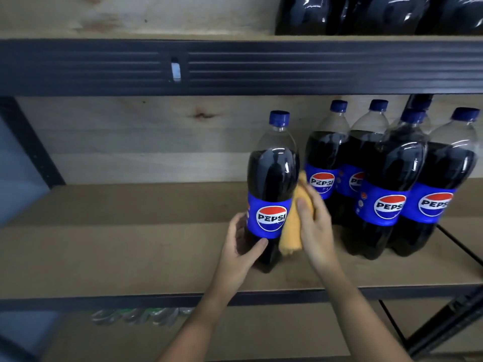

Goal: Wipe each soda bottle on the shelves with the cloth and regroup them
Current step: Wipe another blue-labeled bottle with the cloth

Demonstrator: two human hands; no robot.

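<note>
Wooden shelf board on a dark metal rack carries a cluster of Pepsi bottles at the right w/ blue caps & labels, plus shrink-wrapped dark bottles on the level above. Single Pepsi bottle stands upright just left of that group, apart from it, label facing out. Left hand grips its lower body, thumb across the front under the label; right hand holds the orange cloth, fingers curled round it, pressing it vs the bottle's right side.

Two bare forearms, no sleeves, left hand, right hand, no rings
</note>
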